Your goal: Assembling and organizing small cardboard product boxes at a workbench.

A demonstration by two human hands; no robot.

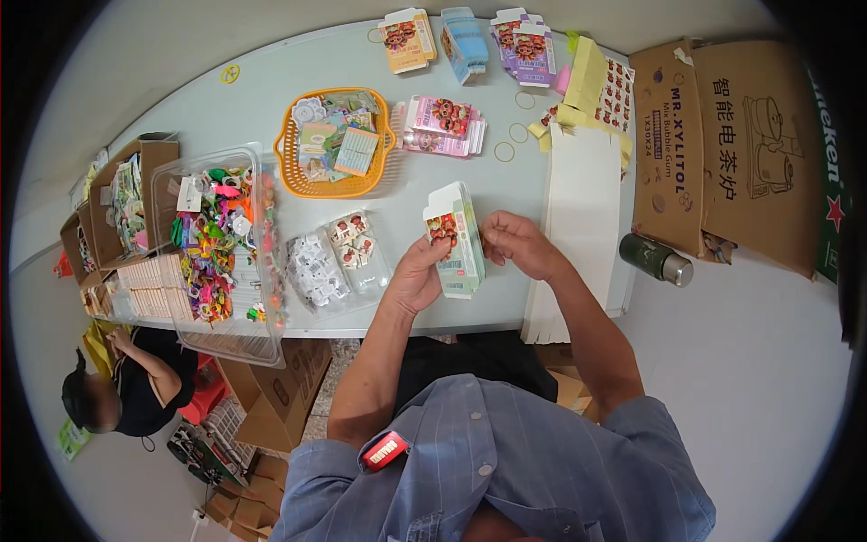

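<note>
In my left hand (pixel 418 275) is a stack of flat, folded green cartons (pixel 461 257) with cartoon pictures and white end flaps. The thumb lies across the front and the fingers are behind. At the stack's right edge, my right hand (pixel 522 246) has its fingers curled and pinched together. Whatever is between those fingertips is too small or hidden to make out. Just beyond the stack lie pink cartons (pixel 444 122). Several thin rubber bands (pixel 504 152) are scattered to their right.
An orange basket (pixel 284 167) of cards and a clear tub (pixel 172 305) of small colourful toys stand left. Nearer is a clear tray (pixel 368 287) with small printed pieces. Long white card strips (pixel 571 226) lie right, by a dark bottle (pixel 646 256) and cardboard boxes (pixel 745 163). A person (pixel 149 370) is at far left.
</note>
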